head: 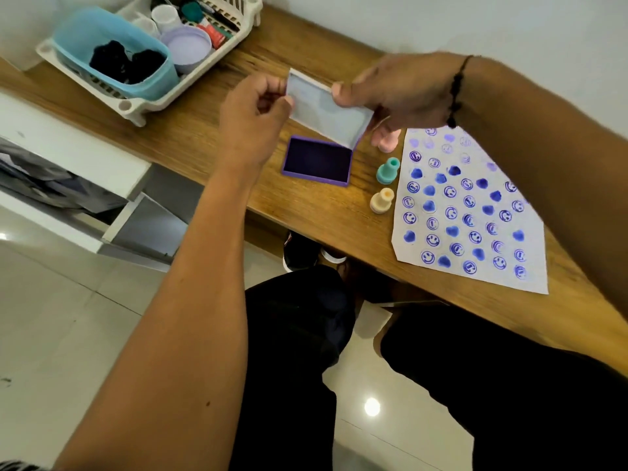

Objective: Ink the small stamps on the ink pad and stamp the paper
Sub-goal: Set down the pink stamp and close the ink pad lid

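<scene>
The purple ink pad (317, 160) lies uncovered on the wooden table (217, 144). Just above it both hands hold its clear lid (328, 110), tilted: my left hand (253, 117) pinches the left edge, my right hand (394, 90) grips the right edge. Three small stamps stand upright between pad and paper: a pink one (389, 142) partly behind my right fingers, a teal one (387, 171), a cream one (382, 200). The white paper (472, 212) at right is covered with several blue smileys and hearts.
A white slotted basket (142, 103) at the back left holds a blue tub (112, 52), a lilac lid and small bottles. A white cabinet with an open drawer (85, 185) stands left of the table. My legs and a shoe are below the table's front edge.
</scene>
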